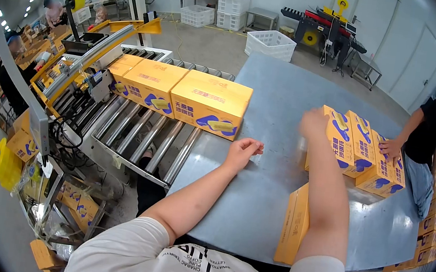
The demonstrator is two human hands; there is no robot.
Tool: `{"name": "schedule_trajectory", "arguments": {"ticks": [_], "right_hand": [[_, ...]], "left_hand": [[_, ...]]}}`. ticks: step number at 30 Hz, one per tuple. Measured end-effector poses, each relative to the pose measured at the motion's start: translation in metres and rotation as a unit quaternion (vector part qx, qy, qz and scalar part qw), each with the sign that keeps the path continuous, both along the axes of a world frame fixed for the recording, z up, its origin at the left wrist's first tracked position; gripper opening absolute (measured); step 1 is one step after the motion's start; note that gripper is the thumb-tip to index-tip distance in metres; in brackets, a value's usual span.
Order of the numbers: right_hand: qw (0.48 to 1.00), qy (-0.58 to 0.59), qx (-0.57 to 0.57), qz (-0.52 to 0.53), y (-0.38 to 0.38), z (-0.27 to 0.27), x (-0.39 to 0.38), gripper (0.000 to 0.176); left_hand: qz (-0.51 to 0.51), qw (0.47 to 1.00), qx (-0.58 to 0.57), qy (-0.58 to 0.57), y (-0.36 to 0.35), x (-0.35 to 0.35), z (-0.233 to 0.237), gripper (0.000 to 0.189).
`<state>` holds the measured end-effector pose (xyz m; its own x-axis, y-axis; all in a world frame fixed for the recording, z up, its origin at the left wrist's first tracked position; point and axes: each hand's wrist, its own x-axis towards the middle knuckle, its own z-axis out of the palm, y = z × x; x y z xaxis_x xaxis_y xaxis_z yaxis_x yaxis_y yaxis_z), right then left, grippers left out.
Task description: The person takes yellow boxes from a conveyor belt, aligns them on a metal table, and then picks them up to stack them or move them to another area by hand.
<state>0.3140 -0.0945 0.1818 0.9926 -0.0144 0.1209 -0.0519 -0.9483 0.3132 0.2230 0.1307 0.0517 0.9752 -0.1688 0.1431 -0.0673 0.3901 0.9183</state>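
On the grey table [284,95], the left hand [244,149] rests flat, fingers together. The right hand [313,124] presses the yellow boxes [357,146], fingers hidden; a square push should hold the row straight

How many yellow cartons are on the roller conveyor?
3. Nearest carton at the table end, second carton behind it, third carton by the taping machine; others may be hidden farther back.
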Motion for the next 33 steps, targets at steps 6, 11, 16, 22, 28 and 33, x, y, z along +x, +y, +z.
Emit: {"name": "schedule_trajectory", "arguments": {"ticks": [6, 11, 16, 22, 28, 33], "right_hand": [[0.938, -0.071, 0.334, 0.058, 0.019, 0.011, -0.008, 0.033], [0.873, -0.063, 0.472, 0.11, 0.025, 0.013, -0.008, 0.046], [0.805, -0.058, 0.539, 0.24, 0.031, -0.041, 0.021, 0.064], [0.638, 0.084, 0.715, 0.273, 0.021, -0.007, 0.012, 0.051], [0.761, 0.019, 0.48, 0.435, 0.085, 0.024, -0.055, 0.052], [0.831, 0.044, 0.233, 0.503, 0.104, 0.013, -0.066, 0.058]], "left_hand": [[0.085, 0.996, -0.029, -0.01, 0.0, -0.001, 0.001, 0.022], [0.219, 0.965, -0.139, 0.032, 0.004, 0.002, 0.004, 0.014], [0.346, 0.916, -0.185, 0.081, 0.007, 0.01, 0.001, 0.019], [0.31, 0.914, -0.237, 0.112, 0.017, 0.004, 0.011, 0.041], [0.323, 0.943, -0.071, 0.029, 0.014, 0.03, -0.022, 0.048], [0.149, 0.985, -0.084, 0.03, 0.017, 0.015, 0.003, 0.046]]}}
